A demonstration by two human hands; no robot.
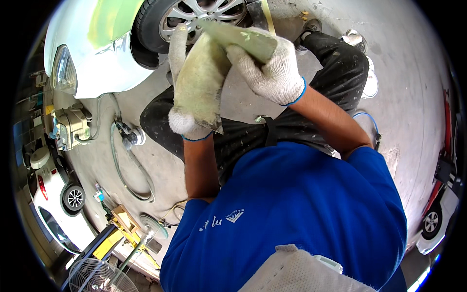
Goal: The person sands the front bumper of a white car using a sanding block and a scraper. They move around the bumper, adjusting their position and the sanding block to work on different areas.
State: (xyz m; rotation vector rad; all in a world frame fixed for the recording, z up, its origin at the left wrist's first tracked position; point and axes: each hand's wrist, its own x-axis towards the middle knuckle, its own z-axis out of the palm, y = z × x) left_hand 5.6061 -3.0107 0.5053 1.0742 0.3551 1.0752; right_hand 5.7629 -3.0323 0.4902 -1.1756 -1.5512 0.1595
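Observation:
A worn, dusty greenish-beige sheet of sandpaper (202,80) is raised over my lap, bent in the middle. My left hand (186,122), in a white knit glove, supports it from beneath. One gloved finger of that hand stands out along the sheet's left side, and the other fingers are hidden behind it. My right hand (272,73), gloved alike, grips the far right end between thumb and fingers. In front of me is a white car's front wheel (202,17), beside a fender (104,36) with a yellow-green patch.
On the floor at left lie a round sander (130,137) and its curled hose (119,170), near a boxy machine (72,127). A fan (99,276) stands at lower left, close to a parked white car (61,194). Another person's shoe (370,78) shows beyond my leg.

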